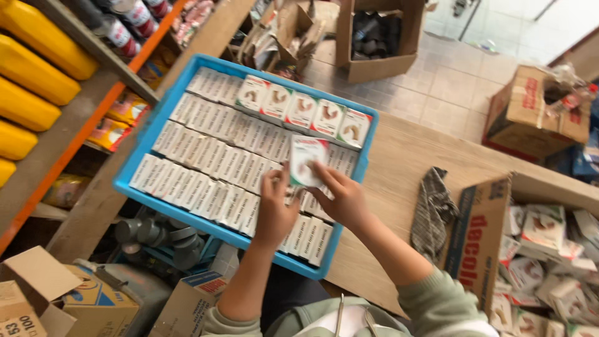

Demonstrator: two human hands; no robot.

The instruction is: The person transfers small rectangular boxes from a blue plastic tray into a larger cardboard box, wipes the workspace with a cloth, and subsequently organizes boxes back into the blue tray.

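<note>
Fingers of right hand [343, 200] pinch small white box [307, 160] by its lower edge, light stiff carton, left hand [274, 209] spread open on packed boxes in blue tray [145, 150].

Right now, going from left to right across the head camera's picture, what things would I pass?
Yellow containers on the shelf → blue tray packed with small white boxes → left hand → right hand, holding a small white box → checked cloth on the wooden table → open carton of the same small packs.
</note>
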